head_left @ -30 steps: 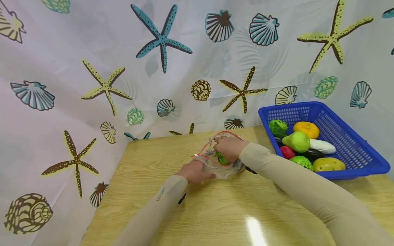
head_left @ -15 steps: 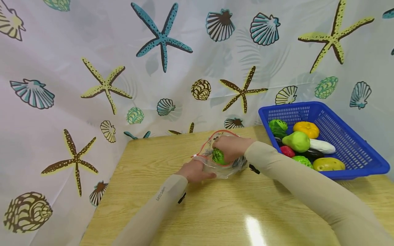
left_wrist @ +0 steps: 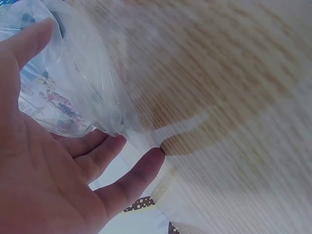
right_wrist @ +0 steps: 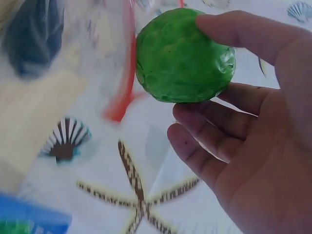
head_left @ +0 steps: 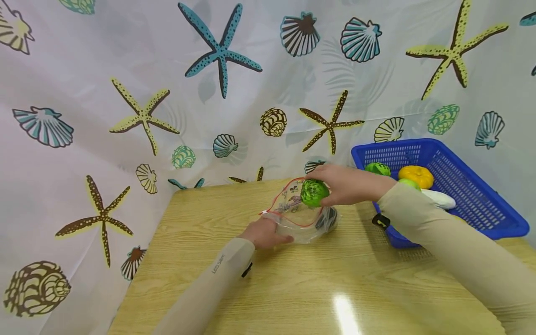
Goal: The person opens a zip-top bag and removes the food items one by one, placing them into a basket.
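Observation:
In the head view my right hand [head_left: 347, 186] grips a round, bumpy green custard apple [head_left: 314, 192], held over the mouth of a clear zip bag [head_left: 301, 231]. The right wrist view shows thumb on one side of the custard apple [right_wrist: 183, 58] and fingers on the other. The bag's red-edged mouth gapes. A dark oval thing [head_left: 326, 218] lies in its right end. My left hand [head_left: 265, 234] holds the bag's near left corner. In the left wrist view the bag [left_wrist: 83, 73] passes between thumb and fingers; the index finger is hidden.
A blue basket [head_left: 511, 223] stands at the right on the wooden table [head_left: 234, 288]. It holds a yellow pumpkin [head_left: 416, 176], a white oblong vegetable [head_left: 438, 198], a leafy green one [head_left: 378, 168] and others behind my sleeve. A shell-patterned curtain [head_left: 259, 93] hangs behind.
My right hand has come up out of the bag's mouth and shifted right, bringing the custard apple with it. The left hand has stayed at the bag's corner.

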Tool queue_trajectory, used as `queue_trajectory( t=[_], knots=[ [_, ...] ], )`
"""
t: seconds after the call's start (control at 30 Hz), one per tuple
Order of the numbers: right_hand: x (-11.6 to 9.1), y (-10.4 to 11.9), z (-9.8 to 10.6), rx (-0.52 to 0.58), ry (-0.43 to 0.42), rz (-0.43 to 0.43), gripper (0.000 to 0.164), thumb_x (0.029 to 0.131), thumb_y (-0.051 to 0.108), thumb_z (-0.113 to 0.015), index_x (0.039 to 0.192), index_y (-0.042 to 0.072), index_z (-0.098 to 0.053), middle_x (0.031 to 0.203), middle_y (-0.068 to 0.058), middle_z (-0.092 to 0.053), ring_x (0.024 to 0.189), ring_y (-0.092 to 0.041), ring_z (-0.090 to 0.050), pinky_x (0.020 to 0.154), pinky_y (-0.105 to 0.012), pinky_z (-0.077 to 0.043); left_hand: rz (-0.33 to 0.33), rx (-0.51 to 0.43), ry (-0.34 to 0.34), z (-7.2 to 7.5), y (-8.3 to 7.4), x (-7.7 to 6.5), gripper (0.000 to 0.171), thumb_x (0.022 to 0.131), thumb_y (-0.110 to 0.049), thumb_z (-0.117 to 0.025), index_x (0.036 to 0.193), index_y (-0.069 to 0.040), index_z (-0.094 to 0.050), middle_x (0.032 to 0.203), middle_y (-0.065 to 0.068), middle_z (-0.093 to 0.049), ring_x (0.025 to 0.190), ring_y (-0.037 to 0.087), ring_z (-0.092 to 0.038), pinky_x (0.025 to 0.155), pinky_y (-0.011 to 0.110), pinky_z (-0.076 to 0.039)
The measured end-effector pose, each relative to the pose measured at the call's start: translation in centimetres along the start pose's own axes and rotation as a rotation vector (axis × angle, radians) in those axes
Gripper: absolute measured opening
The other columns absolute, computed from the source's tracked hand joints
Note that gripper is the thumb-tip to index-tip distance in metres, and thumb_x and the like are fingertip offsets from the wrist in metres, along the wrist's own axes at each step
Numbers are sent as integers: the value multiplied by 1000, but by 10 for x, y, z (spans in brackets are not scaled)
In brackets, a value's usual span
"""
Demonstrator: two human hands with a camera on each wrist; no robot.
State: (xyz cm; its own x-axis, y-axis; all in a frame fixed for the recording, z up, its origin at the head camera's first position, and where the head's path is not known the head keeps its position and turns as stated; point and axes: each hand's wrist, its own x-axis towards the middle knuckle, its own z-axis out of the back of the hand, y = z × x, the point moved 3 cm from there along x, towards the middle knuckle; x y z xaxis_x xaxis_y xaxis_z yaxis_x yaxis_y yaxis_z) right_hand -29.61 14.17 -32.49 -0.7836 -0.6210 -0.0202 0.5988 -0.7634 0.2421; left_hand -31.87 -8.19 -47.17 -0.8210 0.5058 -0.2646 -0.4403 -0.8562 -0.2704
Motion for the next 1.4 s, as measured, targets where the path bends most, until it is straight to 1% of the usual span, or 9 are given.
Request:
queue_trajectory(
  t=[0.2, 0.4, 0.6, 0.77, 0.9, 1.1, 1.17, 1.27, 1.4],
  knots=[
    [-39, -18, 27, 0, -98, -77, 69, 80, 27, -75, 140, 9, -46, 138, -14, -46, 124, -31, -36, 97, -55, -39, 8, 26, 7, -1, 1, 1, 89, 76, -75, -54, 142, -16, -44, 132, 8, -54, 108, 21, -52, 88, 45, -48],
    [-81, -44, 42, -18, -92, -214, 70, 80, 29, -75, 140, 9, -46, 138, -18, -45, 125, -37, -34, 96, -62, -36, 22, -6, -1, -3, 3, 1, 92, 74, -76, -56, 142, -15, -44, 134, 9, -52, 108, 22, -52, 90, 45, -47],
    [-131, -75, 36, -25, -74, -283, 68, 79, 26, -77, 137, 4, -49, 133, -23, -49, 120, -41, -39, 91, -63, -39, 19, -17, 13, -8, 4, -3, 88, 75, -73, -58, 138, -13, -48, 125, 9, -57, 99, 21, -55, 87, 45, -48],
    [-164, -104, 26, -39, -38, -307, 68, 77, 20, -78, 135, -2, -49, 128, -27, -53, 112, -42, -46, 86, -61, -44, 19, -39, -7, -6, 4, -3, 85, 75, -73, -58, 136, -15, -50, 117, 5, -60, 90, 18, -54, 86, 45, -48],
    [-185, -127, 18, -48, 13, -344, 67, 76, 12, -77, 133, -9, -48, 126, -33, -51, 110, -46, -47, 85, -62, -45, 35, -53, 5, -5, 1, -1, 87, 74, -76, -57, 136, -15, -51, 120, 6, -58, 91, 19, -54, 89, 46, -46],
    [-198, -146, 9, -85, 52, -368, 65, 75, 7, -75, 131, -11, -48, 123, -36, -51, 106, -50, -48, 83, -64, -44, 46, -43, 6, -4, 1, -2, 89, 74, -75, -58, 137, -13, -49, 125, 7, -55, 94, 21, -53, 89, 46, -46],
    [-198, -145, 8, -95, 49, -361, 64, 76, 6, -74, 131, -12, -46, 124, -37, -50, 107, -50, -47, 84, -64, -44, 44, -44, 7, -5, 1, -1, 88, 74, -74, -59, 135, -12, -50, 121, 7, -55, 91, 20, -54, 88, 46, -46],
    [-195, -139, 9, -115, 25, -344, 61, 78, 4, -72, 131, -12, -47, 124, -37, -50, 108, -49, -47, 85, -63, -44, 43, -59, 10, -5, 1, 0, 86, 73, -74, -60, 131, -11, -52, 112, 7, -56, 83, 20, -55, 86, 46, -46],
    [-181, -115, 13, -132, -21, -318, 51, 83, 7, -69, 129, -6, -53, 122, -31, -56, 106, -44, -51, 83, -60, -46, 37, -52, 11, -6, -1, 1, 83, 74, -74, -59, 131, -13, -54, 114, 6, -57, 87, 20, -56, 87, 47, -45]
  ],
)
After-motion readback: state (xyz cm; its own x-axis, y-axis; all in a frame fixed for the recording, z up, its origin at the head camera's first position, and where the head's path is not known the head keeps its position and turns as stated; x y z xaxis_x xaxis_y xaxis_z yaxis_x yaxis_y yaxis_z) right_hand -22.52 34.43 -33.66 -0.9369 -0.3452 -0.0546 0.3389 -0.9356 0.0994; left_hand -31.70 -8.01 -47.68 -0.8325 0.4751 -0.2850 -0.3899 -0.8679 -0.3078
